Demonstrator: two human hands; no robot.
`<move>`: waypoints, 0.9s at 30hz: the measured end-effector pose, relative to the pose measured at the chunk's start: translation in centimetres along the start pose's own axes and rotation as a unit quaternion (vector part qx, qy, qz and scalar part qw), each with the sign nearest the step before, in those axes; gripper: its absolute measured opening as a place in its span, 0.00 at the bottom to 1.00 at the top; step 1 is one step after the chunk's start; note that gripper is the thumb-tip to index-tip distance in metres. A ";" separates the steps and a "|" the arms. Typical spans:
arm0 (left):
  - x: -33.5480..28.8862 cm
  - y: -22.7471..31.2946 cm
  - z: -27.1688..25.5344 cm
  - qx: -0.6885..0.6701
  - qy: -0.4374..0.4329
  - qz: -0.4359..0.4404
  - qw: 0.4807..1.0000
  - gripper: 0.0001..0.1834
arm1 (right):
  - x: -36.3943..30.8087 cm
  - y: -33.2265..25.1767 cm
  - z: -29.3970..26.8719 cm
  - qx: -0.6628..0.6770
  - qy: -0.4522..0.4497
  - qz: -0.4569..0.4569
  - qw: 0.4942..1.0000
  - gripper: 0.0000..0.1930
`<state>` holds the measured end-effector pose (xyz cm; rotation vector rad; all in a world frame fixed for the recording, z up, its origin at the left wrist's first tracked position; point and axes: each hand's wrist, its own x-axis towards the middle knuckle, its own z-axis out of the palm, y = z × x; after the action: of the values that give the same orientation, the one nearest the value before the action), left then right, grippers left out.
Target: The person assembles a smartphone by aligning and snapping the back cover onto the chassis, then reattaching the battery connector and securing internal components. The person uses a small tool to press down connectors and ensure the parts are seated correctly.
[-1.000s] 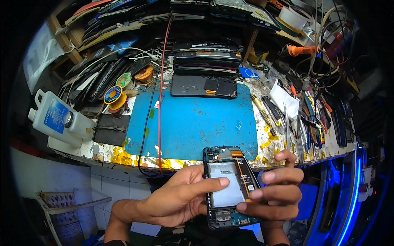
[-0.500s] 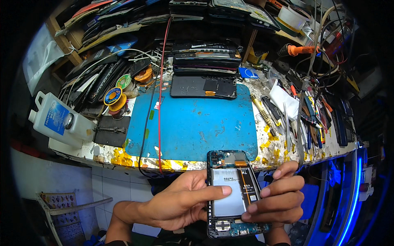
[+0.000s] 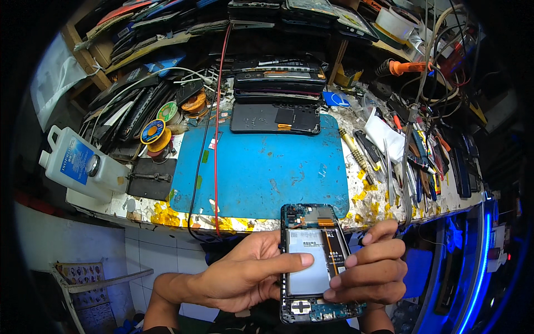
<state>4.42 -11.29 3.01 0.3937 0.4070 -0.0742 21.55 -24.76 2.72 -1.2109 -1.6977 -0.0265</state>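
Observation:
An opened smartphone (image 3: 295,305), its back cover off, lies in my hands just below the bench edge. Its circuit boards show at top and bottom, around a pale grey battery (image 3: 305,275) with a black printed strip on its right. My left hand (image 3: 239,273) grips the phone from the left, thumb pressed flat on the battery. Curled fingers of my right hand (image 3: 375,264) lie over the phone's right side, the lower fingertips touching the battery's dark strip. The right thumb is hidden.
A scratched blue mat (image 3: 261,167) covers the bench's middle, with a stack of phones (image 3: 278,83) behind. A white bottle (image 3: 83,161) and solder spools (image 3: 156,133) stand left. Tweezers (image 3: 388,172) and other tools crowd the right. A red cable (image 3: 217,150) hangs across the mat.
My right hand has shifted slightly left, its fingers more curled and covering more of the battery's dark strip. The left hand and the phone have stayed put.

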 end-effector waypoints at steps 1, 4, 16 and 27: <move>0.1 -0.1 0.0 -0.007 -0.013 0.009 1.000 0.21 | 0.1 0.0 0.0 -0.004 -0.008 -0.011 1.000 0.10; 0.1 -0.2 -0.1 -0.012 -0.021 0.017 1.000 0.20 | 0.2 0.2 0.2 0.000 -0.014 -0.027 1.000 0.10; 0.4 0.0 -0.1 0.004 0.009 -0.015 1.000 0.22 | -0.2 0.2 1.0 -0.023 0.027 -0.054 0.998 0.09; 0.7 -0.3 -0.1 0.008 -0.001 0.009 1.000 0.19 | -0.2 0.2 1.1 -0.056 0.017 -0.064 0.996 0.12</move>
<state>4.93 -11.49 2.56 0.4137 0.4008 -0.0606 20.87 -24.19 1.98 -1.1751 -1.7599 -0.2221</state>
